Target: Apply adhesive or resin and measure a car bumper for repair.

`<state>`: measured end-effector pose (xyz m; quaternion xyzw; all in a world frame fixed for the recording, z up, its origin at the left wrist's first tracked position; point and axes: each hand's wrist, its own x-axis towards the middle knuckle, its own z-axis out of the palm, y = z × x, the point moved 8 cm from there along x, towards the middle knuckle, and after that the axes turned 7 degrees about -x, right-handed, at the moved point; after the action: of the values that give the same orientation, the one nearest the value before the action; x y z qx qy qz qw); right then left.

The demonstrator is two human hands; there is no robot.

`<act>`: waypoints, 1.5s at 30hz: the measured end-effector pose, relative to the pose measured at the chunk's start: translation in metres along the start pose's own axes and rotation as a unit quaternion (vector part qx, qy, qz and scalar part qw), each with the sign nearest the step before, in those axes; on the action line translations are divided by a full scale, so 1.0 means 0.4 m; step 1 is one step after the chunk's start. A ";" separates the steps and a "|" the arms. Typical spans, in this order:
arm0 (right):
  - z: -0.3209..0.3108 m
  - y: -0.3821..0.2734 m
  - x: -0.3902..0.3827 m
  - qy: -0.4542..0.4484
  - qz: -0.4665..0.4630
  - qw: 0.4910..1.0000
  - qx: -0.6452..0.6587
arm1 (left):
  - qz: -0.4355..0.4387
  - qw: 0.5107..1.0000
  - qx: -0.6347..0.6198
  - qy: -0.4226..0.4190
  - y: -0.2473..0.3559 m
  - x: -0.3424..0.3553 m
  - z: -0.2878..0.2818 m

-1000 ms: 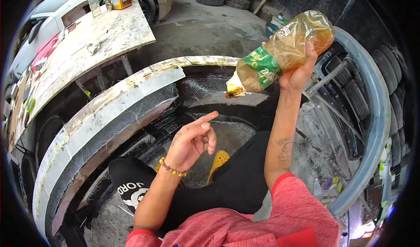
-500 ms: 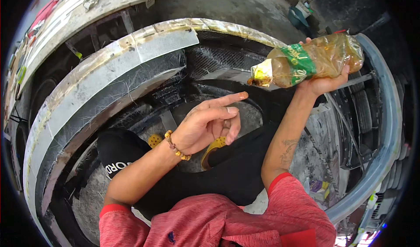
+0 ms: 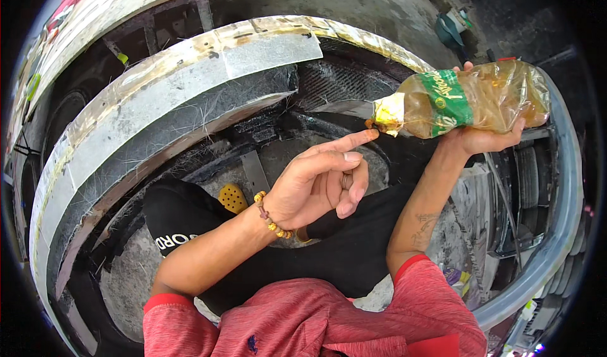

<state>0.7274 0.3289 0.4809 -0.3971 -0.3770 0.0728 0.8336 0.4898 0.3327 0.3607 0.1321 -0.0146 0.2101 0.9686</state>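
A crumpled clear plastic bottle [image 3: 496,98] with a green label and brownish liquid lies tilted in my right hand [image 3: 480,141], which grips it from below. Yellowish wrapping [image 3: 388,112] covers its neck, and the mouth points left with dark orange residue on it. My left hand [image 3: 319,183] holds nothing. Its index finger stretches out to the bottle mouth, the tip at or touching the residue; the other fingers curl loosely. A beaded bracelet [image 3: 270,218] circles the left wrist.
Around me curves a large moulded rim [image 3: 208,54] with frayed fibres and woven dark panels inside. Its smooth grey side [image 3: 559,186] runs along the right. A workbench [image 3: 126,12] stands at the far left. A yellow clog [image 3: 232,198] is on my foot.
My left hand has moved right and slightly up, bringing the index fingertip to the bottle mouth. The right hand and bottle have shifted right and a little down in view.
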 end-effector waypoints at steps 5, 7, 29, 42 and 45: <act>0.020 -0.017 -0.017 0.005 -0.006 1.000 0.002 | 0.002 0.999 -0.034 -0.018 -0.002 -0.005 -0.001; 0.021 -0.019 -0.015 0.007 -0.008 1.000 0.000 | 0.000 0.998 -0.055 -0.031 -0.005 -0.005 0.003; -0.025 -0.012 0.033 0.000 -0.024 1.000 -0.008 | -0.016 0.997 -0.038 -0.062 -0.029 0.017 0.021; -0.036 -0.017 0.066 0.001 -0.015 1.000 -0.023 | -0.039 0.993 -0.059 -0.091 -0.025 0.023 0.064; -0.030 -0.021 0.062 0.001 -0.026 0.999 -0.024 | -0.040 0.993 -0.071 -0.083 -0.025 0.023 0.061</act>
<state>0.7516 0.3263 0.4964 -0.4074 -0.3880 0.0415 0.8257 0.5028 0.3213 0.3826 0.0808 -0.1047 0.1576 0.9786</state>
